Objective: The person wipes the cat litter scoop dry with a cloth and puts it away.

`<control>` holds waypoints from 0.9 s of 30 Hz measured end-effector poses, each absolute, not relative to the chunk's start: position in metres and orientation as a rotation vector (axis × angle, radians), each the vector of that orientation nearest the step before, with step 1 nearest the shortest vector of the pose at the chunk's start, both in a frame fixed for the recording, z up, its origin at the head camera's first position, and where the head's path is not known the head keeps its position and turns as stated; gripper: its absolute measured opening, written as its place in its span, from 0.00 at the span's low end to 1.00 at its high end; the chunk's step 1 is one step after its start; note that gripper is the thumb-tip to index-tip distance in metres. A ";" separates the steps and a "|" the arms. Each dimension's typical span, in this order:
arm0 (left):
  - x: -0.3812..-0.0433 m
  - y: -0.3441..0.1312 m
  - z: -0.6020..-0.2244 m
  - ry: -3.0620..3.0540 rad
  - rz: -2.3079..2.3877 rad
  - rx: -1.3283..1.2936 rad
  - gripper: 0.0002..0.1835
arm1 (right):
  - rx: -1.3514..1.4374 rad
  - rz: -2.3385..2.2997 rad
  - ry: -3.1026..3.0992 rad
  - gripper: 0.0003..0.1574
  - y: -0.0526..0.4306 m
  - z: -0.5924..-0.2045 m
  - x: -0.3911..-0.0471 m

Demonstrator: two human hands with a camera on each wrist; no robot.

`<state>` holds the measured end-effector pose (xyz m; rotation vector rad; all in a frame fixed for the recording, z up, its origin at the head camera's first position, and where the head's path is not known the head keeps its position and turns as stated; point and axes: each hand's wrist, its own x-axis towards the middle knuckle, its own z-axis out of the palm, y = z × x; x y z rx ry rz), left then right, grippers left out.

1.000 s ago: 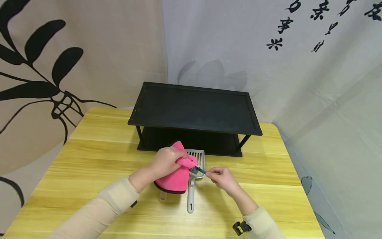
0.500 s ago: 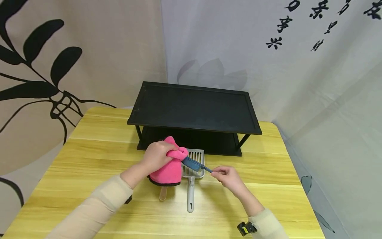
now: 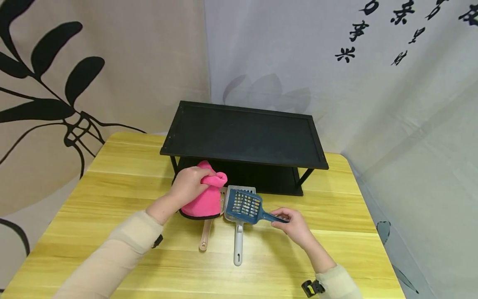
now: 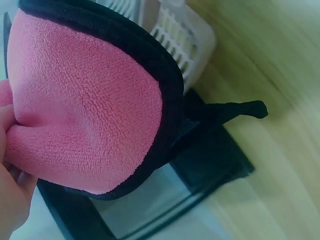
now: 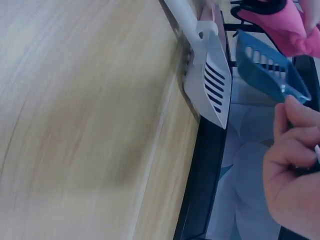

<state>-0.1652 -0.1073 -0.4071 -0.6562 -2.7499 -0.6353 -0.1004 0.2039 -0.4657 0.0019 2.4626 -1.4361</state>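
Observation:
My left hand (image 3: 188, 185) grips a bunched pink plush cloth (image 3: 203, 203) with black edging. A black loop (image 4: 245, 109) sticks out from the cloth in the left wrist view. In my right hand (image 3: 295, 226) is the handle of a blue slotted litter scoop (image 3: 244, 206). Its head overlaps a grey litter scoop (image 3: 238, 245) that lies on the table with its handle toward me. Left of that lies a beige litter scoop (image 3: 205, 236) with a paw mark on its handle, partly hidden by the cloth.
A black two-tier shelf (image 3: 246, 133) stands at the back of the wooden table (image 3: 123, 195). Its lower tier (image 3: 276, 180) lies just beyond the scoops, and the cloth overlaps its front left in the head view. Printed curtains hang behind.
My left hand has moved left and away from me with the cloth, uncovering more of the beige scoop. The blue scoop has come out from behind the cloth as my right hand shifted right.

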 end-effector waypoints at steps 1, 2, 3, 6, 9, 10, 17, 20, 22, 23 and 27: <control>-0.165 -0.103 -0.405 -2.757 -0.633 -0.670 0.11 | -0.018 -1.402 2.504 0.12 0.202 -0.466 -0.100; -0.165 -0.098 -0.402 -2.760 -0.630 -0.692 0.11 | -0.039 -1.377 2.537 0.12 0.200 -0.466 -0.100; -0.165 -0.093 -0.401 -2.763 -0.628 -0.720 0.11 | -0.064 -1.349 2.572 0.11 0.198 -0.466 -0.100; -0.163 -0.077 -0.398 -2.764 -0.619 -0.845 0.12 | -0.133 -1.284 2.653 0.10 0.191 -0.465 -0.098; -0.160 -0.065 -0.398 -2.763 -0.575 -1.003 0.12 | -0.190 -1.279 2.702 0.10 0.185 -0.464 -0.097; -0.160 -0.062 -0.398 -2.763 -0.563 -1.043 0.12 | -0.197 -1.290 2.712 0.10 0.184 -0.462 -0.097; -0.160 -0.059 -0.401 -2.773 -0.516 -1.088 0.12 | -0.170 -1.376 2.687 0.10 0.184 -0.457 -0.098; -0.162 -0.061 -0.403 -2.800 -0.539 -1.060 0.11 | -0.195 -1.368 2.676 0.10 0.185 -0.457 -0.097; -0.163 -0.063 -0.405 -2.822 -0.554 -1.029 0.11 | -0.207 -1.373 2.668 0.11 0.186 -0.456 -0.097; -0.163 -0.065 -0.406 -2.830 -0.563 -1.013 0.11 | -0.206 -1.374 2.665 0.11 0.187 -0.456 -0.097; -0.165 -0.070 -0.408 -2.832 -0.584 -0.964 0.10 | -0.172 -1.399 2.655 0.11 0.190 -0.454 -0.096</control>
